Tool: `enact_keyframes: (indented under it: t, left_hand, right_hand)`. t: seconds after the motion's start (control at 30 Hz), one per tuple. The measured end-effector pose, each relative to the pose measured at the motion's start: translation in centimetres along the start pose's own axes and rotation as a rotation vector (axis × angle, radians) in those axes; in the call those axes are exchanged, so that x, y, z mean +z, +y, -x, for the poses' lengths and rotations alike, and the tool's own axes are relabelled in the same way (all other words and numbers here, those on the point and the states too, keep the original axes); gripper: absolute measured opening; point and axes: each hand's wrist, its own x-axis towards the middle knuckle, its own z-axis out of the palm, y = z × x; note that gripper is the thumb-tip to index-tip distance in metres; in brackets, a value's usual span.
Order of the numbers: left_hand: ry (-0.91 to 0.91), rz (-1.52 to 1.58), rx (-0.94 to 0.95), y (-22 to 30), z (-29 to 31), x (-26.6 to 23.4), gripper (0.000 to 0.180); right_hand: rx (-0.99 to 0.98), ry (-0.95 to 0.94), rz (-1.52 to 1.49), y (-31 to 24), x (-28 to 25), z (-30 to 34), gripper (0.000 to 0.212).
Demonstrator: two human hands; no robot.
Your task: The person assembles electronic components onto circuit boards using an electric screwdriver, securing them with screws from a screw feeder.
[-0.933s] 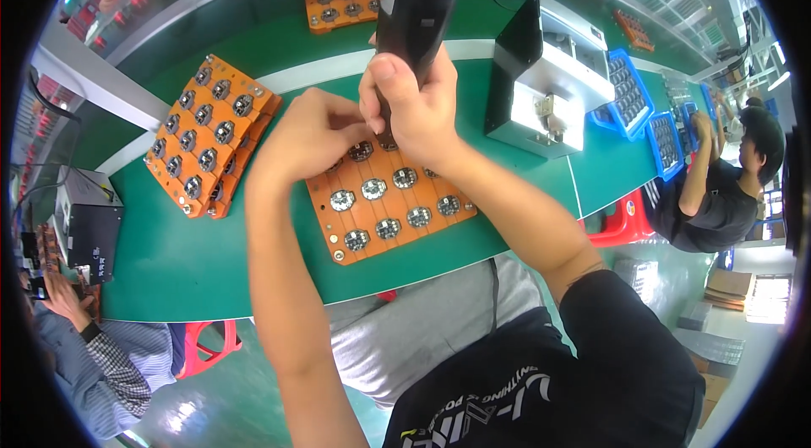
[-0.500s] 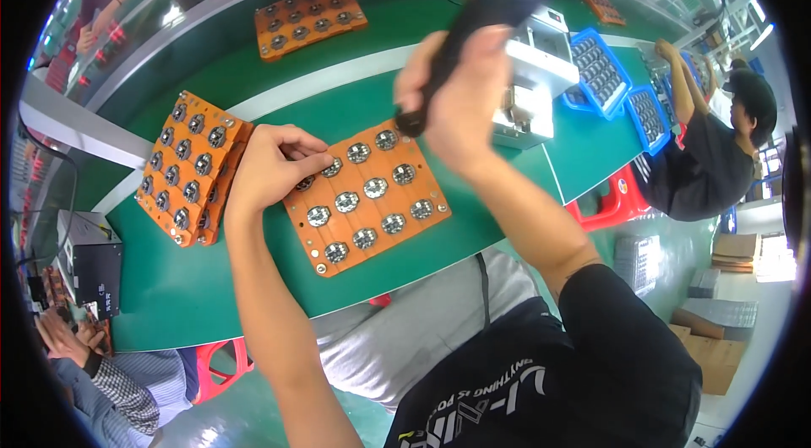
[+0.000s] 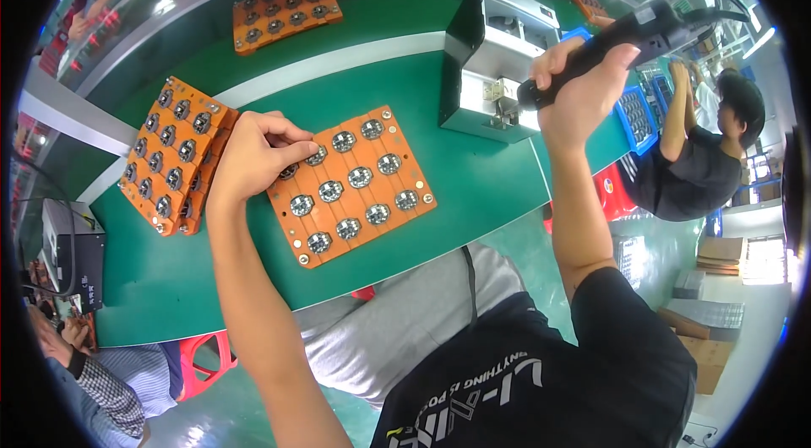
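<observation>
An orange fixture plate (image 3: 340, 222) lies on the green bench in front of me, set with rows of small round metallic parts (image 3: 361, 177). My left hand (image 3: 258, 152) rests at its upper left edge, fingers curled and thumb pressed on one round part (image 3: 317, 156). In my right hand (image 3: 583, 97) is a black electric screwdriver (image 3: 615, 47), gripped round its body and held up off the bench. Its lower end is close to a grey-and-black box-shaped machine (image 3: 475, 102), apart from the plate.
Stacked orange plates (image 3: 176, 157) lean at the left, and another plate (image 3: 287, 13) lies at the back. A dark box (image 3: 74, 254) stands at the left edge. Blue trays (image 3: 635, 119) and a seated co-worker (image 3: 697, 144) are at the right. Another person's hands (image 3: 59, 338) show lower left.
My right hand has carried the screwdriver from above the plate rightward to the machine. My left hand stays at the same round part. The whole view has shifted slightly.
</observation>
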Motion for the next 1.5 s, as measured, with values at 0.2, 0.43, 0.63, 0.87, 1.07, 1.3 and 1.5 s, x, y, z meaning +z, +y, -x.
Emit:
enact_keyframes:
  t: [0.2,0.43,0.63,0.87,1.07,1.3,1.5]
  left_hand:
    - [0.023,-0.020,0.017,-0.1,0.3,-0.3,0.013]
    - [-0.014,-0.027,-0.033,-0.2,-0.2,-0.3,0.012]
    - [-0.002,-0.013,0.007,-0.8,0.1,-0.3,0.011]
    - [0.016,-0.006,-0.007,-1.1,0.2,-0.4,0.012]
    - [0.021,0.013,0.006,-1.4,0.1,-0.4,0.015]
    - [-0.001,0.037,0.001,-1.6,0.1,-0.5,0.015]
    - [-0.020,0.024,0.002,-1.3,0.2,-0.7,0.016]
  right_hand:
    - [0.091,-0.048,0.041,0.1,0.1,0.4,0.050]
    - [0.221,-0.260,-0.114,1.0,4.9,3.5,0.064]
    - [0.085,-0.433,-0.269,3.1,13.1,6.8,0.076]
    - [0.095,-0.446,-0.310,4.7,15.9,8.6,0.063]
    - [0.058,-0.446,-0.320,5.7,16.4,9.0,0.058]
    - [0.021,-0.478,-0.340,6.0,16.4,9.1,0.059]
    - [0.023,-0.496,-0.343,5.8,16.4,9.1,0.060]
